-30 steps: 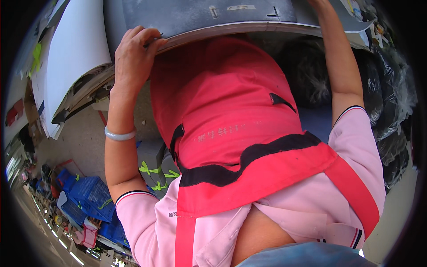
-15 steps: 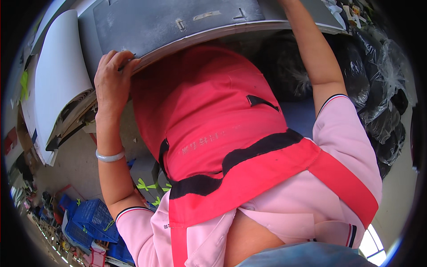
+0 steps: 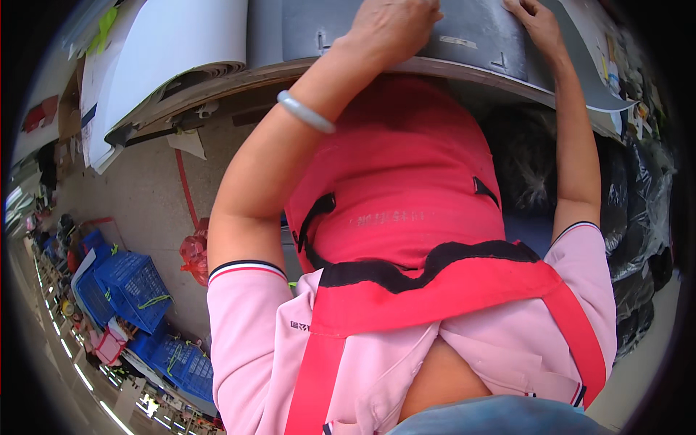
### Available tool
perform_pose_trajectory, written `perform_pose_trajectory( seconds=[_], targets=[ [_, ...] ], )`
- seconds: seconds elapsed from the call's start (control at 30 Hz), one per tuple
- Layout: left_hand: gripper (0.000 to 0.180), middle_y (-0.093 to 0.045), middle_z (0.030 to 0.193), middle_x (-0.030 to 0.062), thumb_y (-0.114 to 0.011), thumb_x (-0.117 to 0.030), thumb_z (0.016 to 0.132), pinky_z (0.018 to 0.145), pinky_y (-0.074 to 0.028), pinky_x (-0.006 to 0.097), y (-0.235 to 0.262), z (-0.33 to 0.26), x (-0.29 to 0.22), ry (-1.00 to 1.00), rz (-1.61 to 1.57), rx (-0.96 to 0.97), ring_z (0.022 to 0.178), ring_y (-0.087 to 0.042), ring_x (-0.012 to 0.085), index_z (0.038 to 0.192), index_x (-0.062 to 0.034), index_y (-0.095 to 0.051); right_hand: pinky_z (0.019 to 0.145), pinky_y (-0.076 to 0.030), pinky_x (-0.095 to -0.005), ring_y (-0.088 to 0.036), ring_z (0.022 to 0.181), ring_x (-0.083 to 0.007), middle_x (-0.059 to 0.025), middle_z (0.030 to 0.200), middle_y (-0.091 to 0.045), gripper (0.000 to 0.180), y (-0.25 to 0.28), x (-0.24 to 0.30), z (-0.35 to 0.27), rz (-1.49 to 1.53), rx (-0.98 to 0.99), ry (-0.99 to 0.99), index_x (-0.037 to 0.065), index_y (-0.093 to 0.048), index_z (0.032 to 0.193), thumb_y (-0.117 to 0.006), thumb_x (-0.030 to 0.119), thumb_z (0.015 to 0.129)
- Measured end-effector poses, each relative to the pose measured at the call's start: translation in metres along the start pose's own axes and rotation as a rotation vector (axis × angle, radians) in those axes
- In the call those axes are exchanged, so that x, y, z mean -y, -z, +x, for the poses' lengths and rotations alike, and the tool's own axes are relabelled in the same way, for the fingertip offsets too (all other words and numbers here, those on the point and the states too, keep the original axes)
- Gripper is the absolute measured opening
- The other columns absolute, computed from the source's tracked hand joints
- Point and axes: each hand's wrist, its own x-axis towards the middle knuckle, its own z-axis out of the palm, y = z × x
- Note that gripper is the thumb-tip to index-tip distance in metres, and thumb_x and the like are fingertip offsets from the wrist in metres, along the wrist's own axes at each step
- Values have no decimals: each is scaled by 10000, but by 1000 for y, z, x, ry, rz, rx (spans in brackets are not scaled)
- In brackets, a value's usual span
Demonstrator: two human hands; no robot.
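A large grey sheet (image 3: pixel 464 36) with pale markings lies across a table edge at the top of the view. My left hand (image 3: pixel 391 25) rests on top of it with fingers curled over the material; a pale bangle (image 3: pixel 306 112) sits on that wrist. My right hand (image 3: pixel 533 22) presses on the same sheet a little to the right, near its curved edge. Below both arms I see my red apron (image 3: pixel 406 210) over a pink shirt (image 3: pixel 246 341).
White sheets (image 3: pixel 174 43) are stacked to the left of the grey one. Blue plastic crates (image 3: pixel 127 286) and a red bag (image 3: pixel 194 254) stand on the concrete floor at the left. Black bagged bundles (image 3: pixel 638 210) are piled at the right.
My left hand has left the sheet's left edge and moved right, onto its top. The right hand now lies closer to the left one.
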Motion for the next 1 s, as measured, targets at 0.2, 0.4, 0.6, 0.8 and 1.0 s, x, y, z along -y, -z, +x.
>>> perform_pose_trajectory(
  seconds=[0.2,0.4,0.6,0.8,1.0],
  targets=[
    [149,-643,953,184,-610,-204,939,825,-522,458,-40,15,6,52,127,-130,942,-653,354,922,-62,-652,673,-448,-333,-540,724,-111,4,730,-581,298,6,6,-3,-24,-5,-94,7,-624,859,-685,286,944],
    [213,-612,1130,137,-583,-222,974,997,-406,583,-24,14,-5,43,138,-143,1160,-562,330,1124,-107,-681,581,-516,-236,-612,622,-74,-10,761,-647,152,17,31,-47,494,-20,-109,59,-640,918,-616,160,1029],
    [305,-576,1320,177,-551,-237,1012,1133,-323,664,-21,10,-10,162,175,-68,1313,-508,380,1262,-101,-661,642,-503,-265,-624,699,-92,-20,814,-684,167,16,63,-108,316,104,-226,24,-709,974,-687,189,984],
    [294,-580,1315,174,-554,-231,1011,1122,-339,665,-21,14,-16,171,161,-52,1307,-514,376,1252,-104,-665,810,-466,-250,-571,863,-46,65,947,-665,237,21,61,-114,-47,236,157,49,-728,1071,-692,276,1012],
    [285,-590,1275,164,-561,-228,1005,1116,-347,663,-21,17,-13,158,148,-74,1271,-535,364,1239,-108,-673,738,-511,-480,-641,844,-442,-219,811,-630,136,14,76,-103,37,61,673,7,-669,898,-664,141,921]
  ],
)
